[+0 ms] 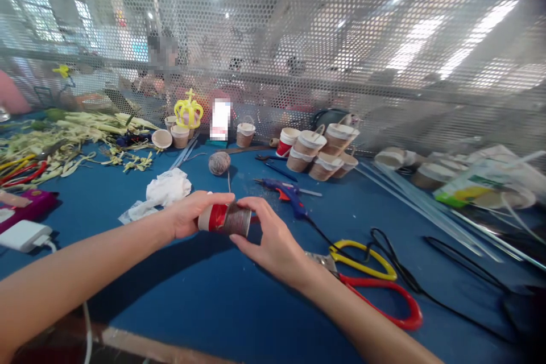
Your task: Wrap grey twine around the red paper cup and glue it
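Both hands hold a red and white paper cup (217,218) on its side above the blue table. Grey-brown twine (238,220) is wound round the cup's right part. My left hand (190,213) is closed round the left end, its thumb along the top. At the right end, my right hand (273,239) has its thumb below and its fingers above, gripping the wound part. A strand runs up from the cup to a ball of twine (219,164) on the table. Right of the hands lies a blue glue gun (290,199).
Scissors with red and yellow handles (379,278) lie near my right forearm. Behind stand several twine-wrapped cups (311,145) and a lit phone (220,119). White crumpled plastic (168,187) and plant strips (77,131) lie left; clear glue sticks (426,205) lie right. A perforated metal screen (273,40) closes the back.
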A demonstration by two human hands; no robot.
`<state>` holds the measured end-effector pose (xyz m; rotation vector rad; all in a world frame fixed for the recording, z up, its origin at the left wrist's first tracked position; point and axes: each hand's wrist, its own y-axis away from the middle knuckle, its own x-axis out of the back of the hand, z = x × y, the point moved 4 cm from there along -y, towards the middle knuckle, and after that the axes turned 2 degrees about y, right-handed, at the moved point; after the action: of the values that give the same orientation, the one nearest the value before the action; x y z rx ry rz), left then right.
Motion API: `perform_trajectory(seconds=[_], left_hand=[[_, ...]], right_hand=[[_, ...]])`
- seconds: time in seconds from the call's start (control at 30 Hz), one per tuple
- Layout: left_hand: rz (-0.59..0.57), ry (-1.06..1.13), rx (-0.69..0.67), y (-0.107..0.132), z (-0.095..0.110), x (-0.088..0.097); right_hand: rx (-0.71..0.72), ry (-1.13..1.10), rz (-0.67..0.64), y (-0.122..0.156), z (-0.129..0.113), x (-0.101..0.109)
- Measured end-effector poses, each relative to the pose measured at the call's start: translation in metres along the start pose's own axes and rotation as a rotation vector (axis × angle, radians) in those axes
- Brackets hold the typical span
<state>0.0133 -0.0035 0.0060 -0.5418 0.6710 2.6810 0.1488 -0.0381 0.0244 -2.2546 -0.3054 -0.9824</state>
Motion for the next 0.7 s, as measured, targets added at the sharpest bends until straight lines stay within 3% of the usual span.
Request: perform_trajectory(seconds=[0.23, 0.7], left_hand=[[-0.015, -0.158, -0.060, 0.000, -0.006, -0.001], [0.129, -0.238, -0.081, 0.005, -0.015, 0.006]], right_hand=[[0.045, 0.042, -0.075, 0.005, -0.001, -0.004], [-0.016, 0.035, -0.173, 0.006, -0.003, -0.008]])
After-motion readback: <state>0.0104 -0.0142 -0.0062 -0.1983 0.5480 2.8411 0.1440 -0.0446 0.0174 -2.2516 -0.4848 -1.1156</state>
